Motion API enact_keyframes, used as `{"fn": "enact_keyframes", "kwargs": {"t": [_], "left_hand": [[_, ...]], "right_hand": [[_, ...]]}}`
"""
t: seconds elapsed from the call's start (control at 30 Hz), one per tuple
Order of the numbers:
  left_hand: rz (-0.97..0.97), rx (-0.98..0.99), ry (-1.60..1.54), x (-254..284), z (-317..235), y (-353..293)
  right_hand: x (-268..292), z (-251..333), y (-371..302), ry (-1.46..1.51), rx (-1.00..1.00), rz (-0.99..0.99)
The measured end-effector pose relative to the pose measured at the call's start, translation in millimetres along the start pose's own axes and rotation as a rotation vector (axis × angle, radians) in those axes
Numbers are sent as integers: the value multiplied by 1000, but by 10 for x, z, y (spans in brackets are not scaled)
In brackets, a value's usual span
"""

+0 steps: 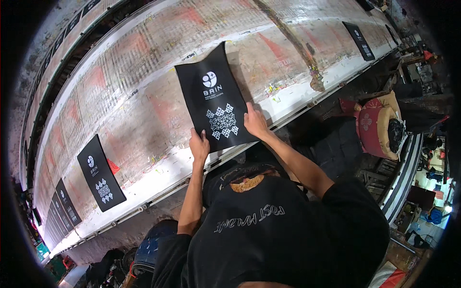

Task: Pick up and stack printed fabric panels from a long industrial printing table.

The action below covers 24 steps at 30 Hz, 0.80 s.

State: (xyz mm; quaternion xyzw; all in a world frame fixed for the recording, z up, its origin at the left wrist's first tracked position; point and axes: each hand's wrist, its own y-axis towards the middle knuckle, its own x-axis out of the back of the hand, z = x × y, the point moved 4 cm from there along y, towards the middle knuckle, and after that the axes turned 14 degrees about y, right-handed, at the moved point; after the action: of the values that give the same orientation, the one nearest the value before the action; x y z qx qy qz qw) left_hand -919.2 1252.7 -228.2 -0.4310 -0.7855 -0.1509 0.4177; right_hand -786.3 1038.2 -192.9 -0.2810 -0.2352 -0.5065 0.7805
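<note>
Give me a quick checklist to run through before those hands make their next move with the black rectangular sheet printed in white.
1. Left hand on the black rectangular sheet with white print: ok, gripping its near left corner area.
2. Right hand on it: ok, gripping the right edge.
3. Sheet flat: not ok, its far edge bends in a wave.
4. Printed side up: ok.
5. Apart from the similar black sheet at left on the long, stained table: ok.
6. Underside clean: cannot tell, hidden.
</note>
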Motion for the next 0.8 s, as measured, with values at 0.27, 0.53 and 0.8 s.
{"fn": "enact_keyframes", "kwargs": {"t": [0.27, 0.53, 0.8], "left_hand": [[-151, 185, -425, -623, -641, 271], [-96, 480, 145, -1500, -708, 328], [-631, 235, 76, 360, -337, 496]], "right_hand": [[1130, -353, 1079, 55, 184, -52], [900, -1622, 1689, 12, 90, 23], [1457, -1723, 1826, -80, 187, 146]]}}
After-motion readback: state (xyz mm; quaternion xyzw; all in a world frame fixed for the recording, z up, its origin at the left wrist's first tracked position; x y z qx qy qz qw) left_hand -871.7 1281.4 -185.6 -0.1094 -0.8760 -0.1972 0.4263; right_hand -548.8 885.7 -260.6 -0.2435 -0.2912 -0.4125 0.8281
